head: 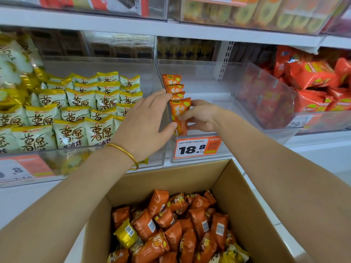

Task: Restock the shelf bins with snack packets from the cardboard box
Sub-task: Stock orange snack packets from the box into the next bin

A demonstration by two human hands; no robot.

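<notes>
Front packet: a slim orange foil snack packet (179,115) stands upright at the head of a row. It is hard against the left wall of the middle bin, just above the price card.
Right hand: the right hand (202,116) grasps the front packet from its right side, fingers curled round its edge.
Left hand: the left hand (145,120) is spread with straight fingers. Its fingertips reach the packets behind and its thumb touches the front packet low on the left, but it grips nothing.
Row behind: more upright orange packets (171,83) stand one behind another along the same wall.
Middle bin: a clear plastic shelf bin (218,88), with the row at its left edge.
Cardboard box: an open brown cardboard box (237,186) sits below the shelf, close to the person. It holds a loose heap of orange packets (171,230), with a yellow foil packet (126,234) at the heap's left.
Left bin: pale green packets with yellow tops (76,114) stand in tidy rows.
Right bin: red packets (313,76) are piled loosely.
Price card: an orange-and-white price card (195,148) reading 18.8 is on the middle bin's front.
Wrist: a gold bangle (126,153) circles the left wrist.
</notes>
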